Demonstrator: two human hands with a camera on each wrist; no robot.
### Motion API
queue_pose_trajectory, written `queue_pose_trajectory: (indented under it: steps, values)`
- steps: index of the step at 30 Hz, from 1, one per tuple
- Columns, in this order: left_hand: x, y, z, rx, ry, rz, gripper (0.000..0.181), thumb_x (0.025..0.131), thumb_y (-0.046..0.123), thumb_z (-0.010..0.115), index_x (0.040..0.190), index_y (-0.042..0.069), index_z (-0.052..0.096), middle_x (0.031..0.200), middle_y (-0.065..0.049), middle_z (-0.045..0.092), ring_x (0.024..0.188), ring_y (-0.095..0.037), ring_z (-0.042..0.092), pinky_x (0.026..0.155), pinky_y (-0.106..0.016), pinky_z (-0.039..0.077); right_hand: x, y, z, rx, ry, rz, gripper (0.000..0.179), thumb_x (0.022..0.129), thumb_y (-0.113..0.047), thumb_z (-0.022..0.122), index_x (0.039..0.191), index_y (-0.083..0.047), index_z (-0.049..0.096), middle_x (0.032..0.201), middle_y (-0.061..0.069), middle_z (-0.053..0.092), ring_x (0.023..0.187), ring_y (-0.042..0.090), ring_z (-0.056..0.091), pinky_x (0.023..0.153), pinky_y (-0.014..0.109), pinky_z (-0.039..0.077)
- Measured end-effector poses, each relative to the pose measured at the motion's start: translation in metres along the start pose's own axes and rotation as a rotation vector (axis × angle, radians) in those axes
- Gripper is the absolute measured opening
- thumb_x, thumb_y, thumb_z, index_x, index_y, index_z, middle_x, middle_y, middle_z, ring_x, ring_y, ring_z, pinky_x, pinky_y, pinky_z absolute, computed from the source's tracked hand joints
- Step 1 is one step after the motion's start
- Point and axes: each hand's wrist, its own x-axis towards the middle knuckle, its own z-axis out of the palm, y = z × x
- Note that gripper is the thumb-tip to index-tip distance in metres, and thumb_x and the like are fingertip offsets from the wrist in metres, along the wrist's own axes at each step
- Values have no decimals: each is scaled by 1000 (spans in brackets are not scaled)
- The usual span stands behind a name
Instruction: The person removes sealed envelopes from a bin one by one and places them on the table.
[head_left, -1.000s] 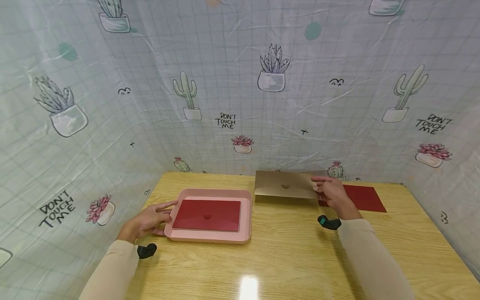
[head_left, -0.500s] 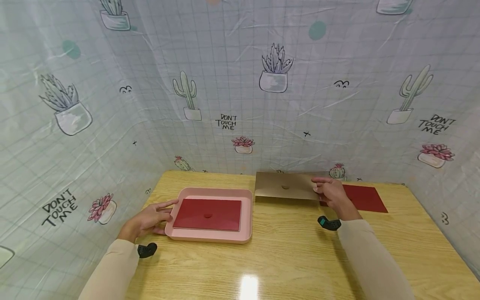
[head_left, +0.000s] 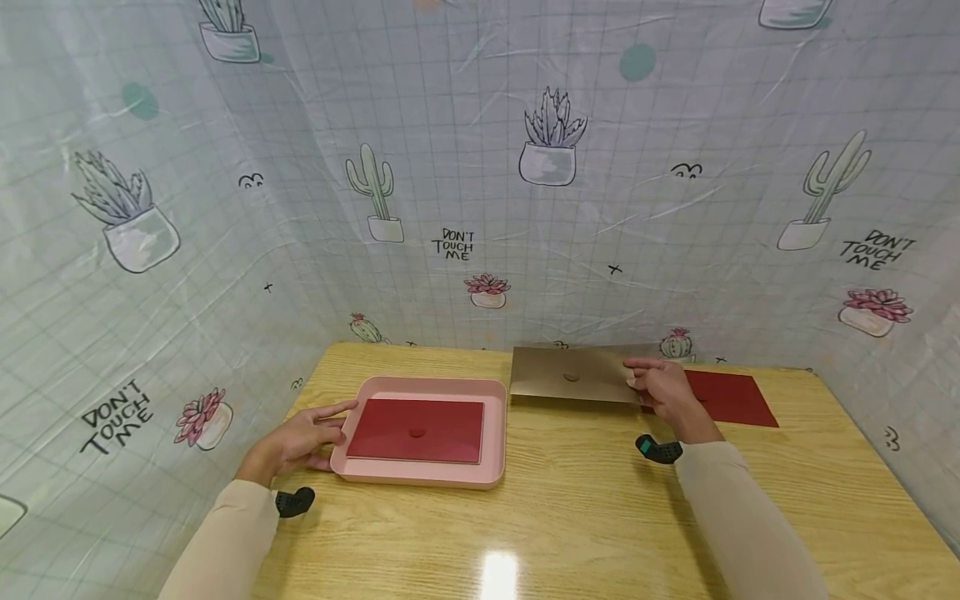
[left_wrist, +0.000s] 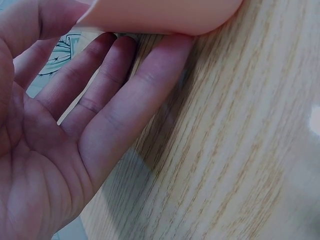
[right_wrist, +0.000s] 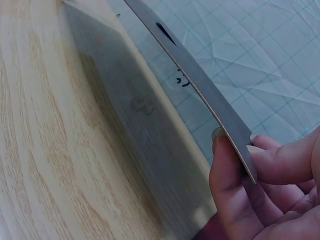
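On the left of the table stands a shallow pink tray (head_left: 457, 477) with a thin red panel (head_left: 438, 417) lying inside; a half-round notch marks the panel. My left hand (head_left: 296, 440) grips the tray's left side. In the left wrist view its thumb is against the pink wall, and other fingers (left_wrist: 145, 85) reach under the bottom edge. At the back, my right hand (head_left: 666, 390) pinches the right end of a thin brown cardboard panel (head_left: 558, 367), also notched. The right wrist view shows this panel (right_wrist: 200, 92) edge-on, tilted up, between thumb and fingers.
A flat red panel (head_left: 733, 398) lies at the back right, partly hidden behind my right hand. Patterned plastic sheeting (head_left: 450, 200) walls in the back and both sides of the wooden table (head_left: 570, 508).
The brown panel has sunk very slightly in my right hand. My left hand keeps its hold on the tray, which has not moved; the head view shifts a little.
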Motion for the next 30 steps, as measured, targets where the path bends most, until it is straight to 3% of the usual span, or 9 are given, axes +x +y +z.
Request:
queue_pose_trajectory:
  steps: [12,23,30]
  values:
    - [-6,-5,6,-21,40,-8,79,96,8,68,166,21,32,167,-25,35,115,-29,70,82,-49,64,-3,5,-1,4,-8,-3,53,102,-2,58,154,1,48,108,-5,58,71,10,55,64,25,49]
    - [-9,-6,7,-28,5,8,80,97,8,67,167,20,29,168,-25,31,115,-28,70,83,-48,64,-1,9,-1,-5,-14,-9,54,101,-1,58,154,1,48,106,-6,59,71,10,54,63,26,48]
    - [-8,-6,7,-37,21,-3,80,97,8,67,166,21,31,169,-24,31,116,-28,70,83,-48,63,-1,10,1,-4,-10,-7,55,101,0,58,154,2,47,104,-7,60,71,8,57,66,25,50]
